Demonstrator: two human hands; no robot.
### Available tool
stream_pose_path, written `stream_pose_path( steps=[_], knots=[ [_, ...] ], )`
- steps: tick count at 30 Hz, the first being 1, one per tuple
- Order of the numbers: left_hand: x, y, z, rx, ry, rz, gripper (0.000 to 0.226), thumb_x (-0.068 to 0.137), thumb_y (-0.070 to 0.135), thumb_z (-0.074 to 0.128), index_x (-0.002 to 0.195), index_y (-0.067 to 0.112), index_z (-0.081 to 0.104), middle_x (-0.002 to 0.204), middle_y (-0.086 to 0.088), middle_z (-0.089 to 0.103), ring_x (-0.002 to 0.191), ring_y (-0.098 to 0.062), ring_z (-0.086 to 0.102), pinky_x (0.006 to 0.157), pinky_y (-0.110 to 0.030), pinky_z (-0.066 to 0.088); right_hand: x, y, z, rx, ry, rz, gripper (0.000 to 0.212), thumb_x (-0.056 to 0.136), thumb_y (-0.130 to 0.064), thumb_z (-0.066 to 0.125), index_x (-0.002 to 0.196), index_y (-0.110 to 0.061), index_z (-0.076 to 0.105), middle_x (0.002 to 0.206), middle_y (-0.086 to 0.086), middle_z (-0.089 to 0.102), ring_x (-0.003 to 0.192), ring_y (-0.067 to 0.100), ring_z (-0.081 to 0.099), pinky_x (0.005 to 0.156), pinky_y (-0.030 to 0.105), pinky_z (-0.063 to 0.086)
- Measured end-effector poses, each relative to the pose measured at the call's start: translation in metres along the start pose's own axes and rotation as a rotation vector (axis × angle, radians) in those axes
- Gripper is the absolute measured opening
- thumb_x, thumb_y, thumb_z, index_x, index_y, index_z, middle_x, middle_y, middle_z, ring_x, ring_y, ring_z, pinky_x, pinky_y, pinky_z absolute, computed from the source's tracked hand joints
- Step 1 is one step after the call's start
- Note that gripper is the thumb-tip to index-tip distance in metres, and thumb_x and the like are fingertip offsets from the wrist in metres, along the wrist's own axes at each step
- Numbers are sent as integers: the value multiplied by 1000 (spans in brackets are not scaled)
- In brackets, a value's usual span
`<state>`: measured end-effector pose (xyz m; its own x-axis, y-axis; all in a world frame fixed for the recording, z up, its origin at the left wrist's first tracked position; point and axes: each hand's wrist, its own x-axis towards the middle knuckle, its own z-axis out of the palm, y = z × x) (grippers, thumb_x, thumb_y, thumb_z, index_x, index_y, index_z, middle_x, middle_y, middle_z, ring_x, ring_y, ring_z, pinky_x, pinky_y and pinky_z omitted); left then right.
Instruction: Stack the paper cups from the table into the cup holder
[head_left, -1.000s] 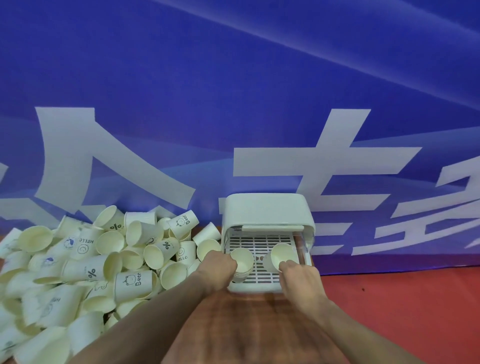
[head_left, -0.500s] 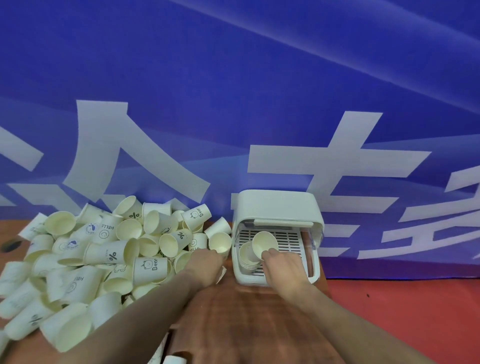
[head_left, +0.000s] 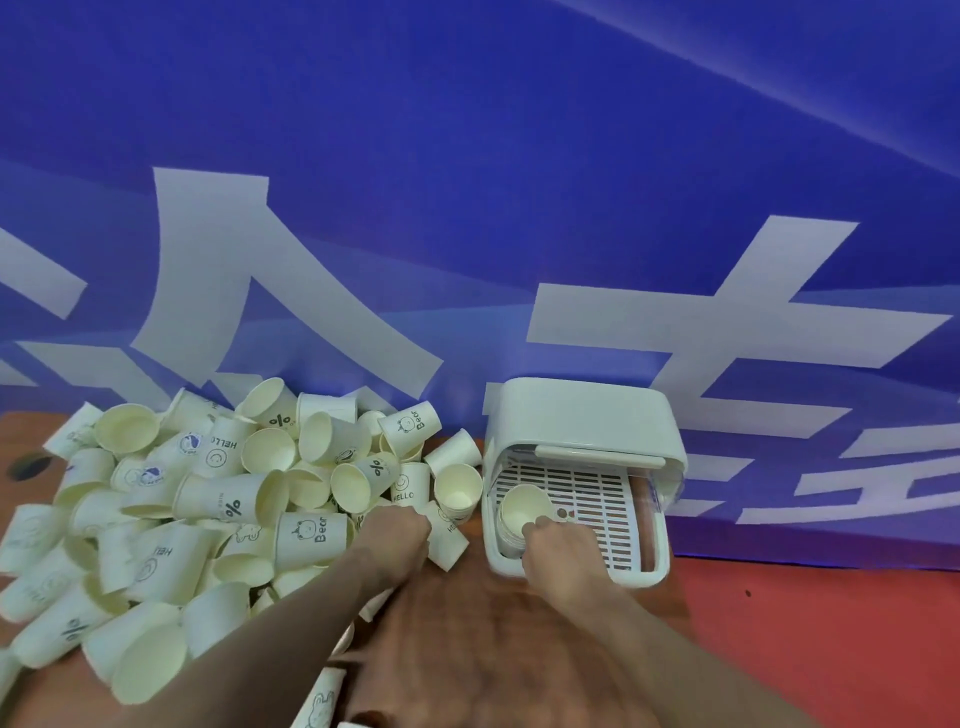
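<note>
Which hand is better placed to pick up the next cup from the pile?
Left. The left hand is already at the edge of the cup pile, on a tipped cup, while the right hand is busy at the cup stack in the cup holder.

The cup holder (head_left: 582, 478) stands on the table (head_left: 467, 623), against the banner (head_left: 467, 182) behind it. Left of the cup holder lies the heap of cups (head_left: 208, 509), reaching the table's left edge. Inside the cup holder, at its left side, sits a stack of cups (head_left: 519, 512), seemingly on the slotted tray (head_left: 597, 499). The right hand (head_left: 563, 553) rests at the cup holder's front edge, touching that stack. The left hand (head_left: 397, 538) lies just left of the cup holder, among the heap's nearest cups.
</note>
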<state>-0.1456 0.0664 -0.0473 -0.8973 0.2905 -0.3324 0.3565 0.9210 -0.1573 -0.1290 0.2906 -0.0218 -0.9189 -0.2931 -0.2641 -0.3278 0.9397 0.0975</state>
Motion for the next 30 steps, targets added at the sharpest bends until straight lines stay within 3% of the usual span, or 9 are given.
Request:
stream_pose_path(
  steps=[10,16,20,24,26,28,30],
  knots=[
    [1,-4,7,-27,-8,-11,34,99,32,40,110,11,64,109,-13,63,101,-30,61,73,-33,43,-1,-2,-2,82,85,-12,25,92,-19,42,113,-16,55,106,3,64,93,27,65,66,33,33],
    [-30,-11,9,-90,56,-29,31,95,33,43,108,18,66,106,-9,64,95,-28,63,69,-32,42,-16,-25,-10,97,92,-26,22,91,-24,44,108,-17,57,101,3,65,88,28,66,64,34,37],
    [-64,-23,22,-112,30,-62,30,95,32,44,115,20,64,109,-6,66,98,-27,63,75,-32,45,-30,-54,-7,72,123,-79,6,80,-23,64,81,-17,64,72,1,65,61,24,64,49,29,33],
    [-99,-38,38,-212,40,-93,31,94,34,47,117,22,64,110,-4,66,102,-25,62,76,-31,46,-42,-92,-1,93,82,-164,17,91,-24,49,94,-15,64,90,5,66,81,30,66,61,33,37],
    [-115,-43,47,-254,45,-101,31,91,36,48,113,24,65,109,-2,66,101,-24,62,80,-32,48,-50,-111,0,70,33,-213,10,79,-27,65,76,-18,63,75,3,65,65,28,66,54,31,38],
    [-130,-47,55,-264,33,-118,28,90,36,48,110,26,65,107,-2,67,99,-24,63,78,-32,46,-58,-129,11,41,34,-259,19,65,-28,77,63,-21,59,62,0,60,51,24,62,46,29,37],
    [-144,-50,67,-258,1,-134,29,91,35,47,109,25,66,107,-3,68,98,-25,64,76,-31,47,-68,-148,19,80,19,-322,10,85,-26,60,84,-15,62,84,6,65,75,31,65,62,35,42]
  ],
)
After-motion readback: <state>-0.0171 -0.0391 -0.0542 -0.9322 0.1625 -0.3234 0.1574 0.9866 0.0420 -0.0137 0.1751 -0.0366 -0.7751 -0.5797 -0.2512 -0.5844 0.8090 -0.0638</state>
